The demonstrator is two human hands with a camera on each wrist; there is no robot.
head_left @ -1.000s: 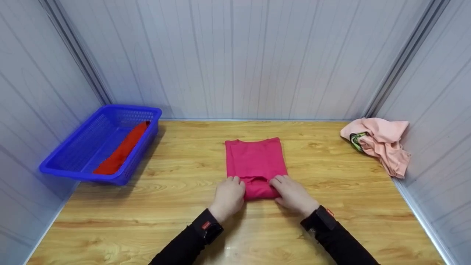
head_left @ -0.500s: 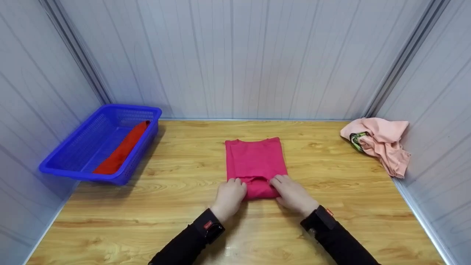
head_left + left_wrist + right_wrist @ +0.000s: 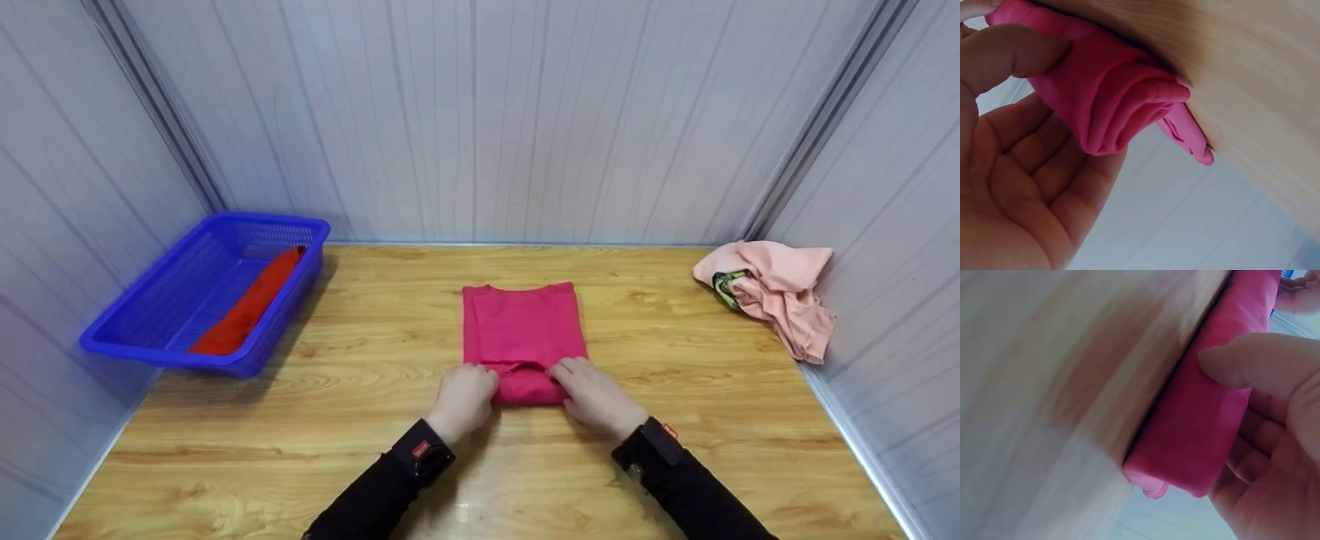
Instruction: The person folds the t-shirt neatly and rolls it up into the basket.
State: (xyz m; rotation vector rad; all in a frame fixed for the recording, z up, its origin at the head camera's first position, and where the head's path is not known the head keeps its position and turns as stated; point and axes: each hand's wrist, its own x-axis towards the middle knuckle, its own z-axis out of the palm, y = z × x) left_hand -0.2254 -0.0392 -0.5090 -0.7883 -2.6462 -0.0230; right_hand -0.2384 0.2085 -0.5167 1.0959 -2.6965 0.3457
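Observation:
A pink shirt point(image 3: 529, 326) lies folded into a narrow panel on the wooden table, its near end rolled up. My left hand point(image 3: 463, 397) grips the left end of the roll; in the left wrist view the thumb presses the near side of the rolled shirt point(image 3: 1123, 101), whose layers show in a spiral. At the right end my right hand point(image 3: 600, 397) holds the roll the same way. The right wrist view has that thumb point(image 3: 1241, 363) on the roll, with the other fingers curled behind it and partly hidden.
A blue plastic basket point(image 3: 135, 354) stands at the left against the wall, with a folded red cloth point(image 3: 255, 307) inside. A crumpled light pink garment point(image 3: 780, 289) lies at the back right by the wall. Pale panels enclose the table point(image 3: 375, 330) on three sides.
The flat part of the shirt has shifted very slightly to the right. My left hand has moved a little along the roll's end; both hands keep their hold.

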